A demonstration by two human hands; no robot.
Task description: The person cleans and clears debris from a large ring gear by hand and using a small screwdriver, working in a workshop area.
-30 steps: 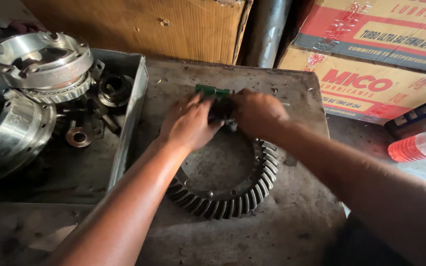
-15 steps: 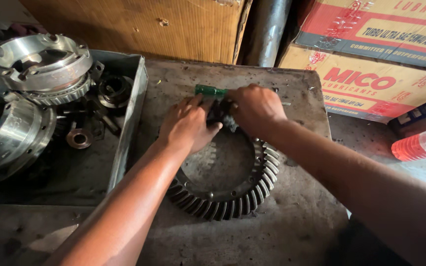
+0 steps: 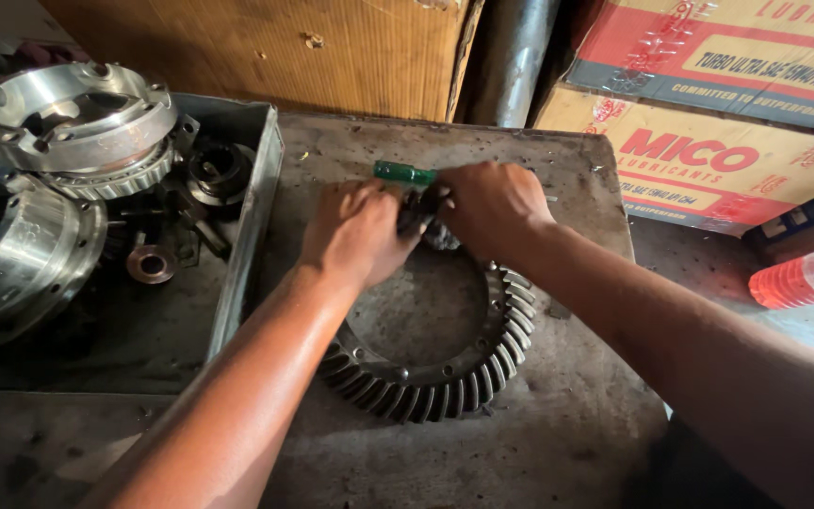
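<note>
A large toothed ring gear [image 3: 445,377] lies flat on a stained metal worktable [image 3: 567,424]. My left hand [image 3: 355,231] rests over the gear's far left rim, fingers curled around a small dark part [image 3: 416,212]. My right hand [image 3: 492,207] grips the same dark part from the right side, over the gear's far rim. A green tool handle [image 3: 405,172] pokes out just behind the two hands; which hand holds it is hidden. Both forearms reach in from the bottom of the view.
A grey metal tray [image 3: 247,236] at the left holds a shiny differential housing [image 3: 73,127], a round steel casing [image 3: 11,254] and small gears and washers. Cardboard boxes [image 3: 727,123] stand at the back and right. A bottle of red liquid [image 3: 803,278] lies at the right.
Both hands have stayed together over the gear's far rim, shifting only slightly; the view has drifted a little.
</note>
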